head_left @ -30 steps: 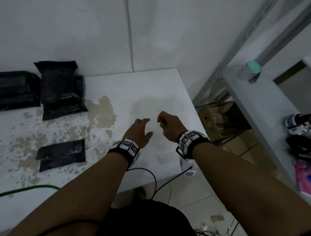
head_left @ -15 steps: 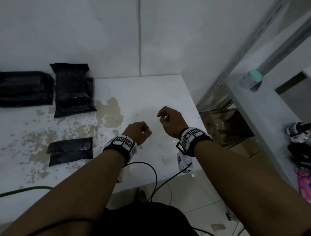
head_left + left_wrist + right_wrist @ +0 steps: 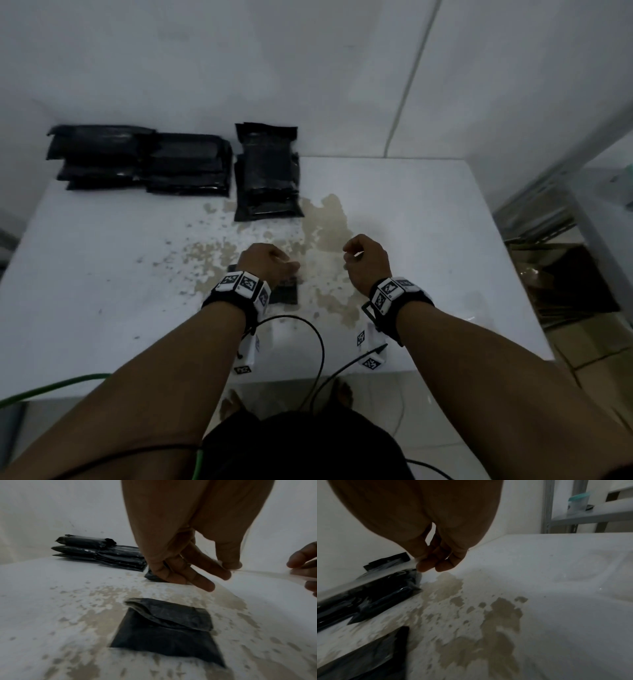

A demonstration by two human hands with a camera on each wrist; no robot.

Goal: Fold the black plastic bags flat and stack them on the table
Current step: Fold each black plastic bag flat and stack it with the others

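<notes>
Holding both hands above the worktop, I have a clear, thin strip stretched between them: my left hand pinches one end between thumb and forefinger with the other fingers spread loosely, and my right hand pinches the other end with its fingers bunched together. Under my left hand lies a folded bag, flat on the stained part of the worktop, its upper flap slightly lifted. Beyond that bag, against the wall, one stack of black bags stands straight ahead, and a wider pile lies to the left of that stack. Further right of the folded bag, past the worktop's edge, a metal shelf carries a teal-capped container.
</notes>
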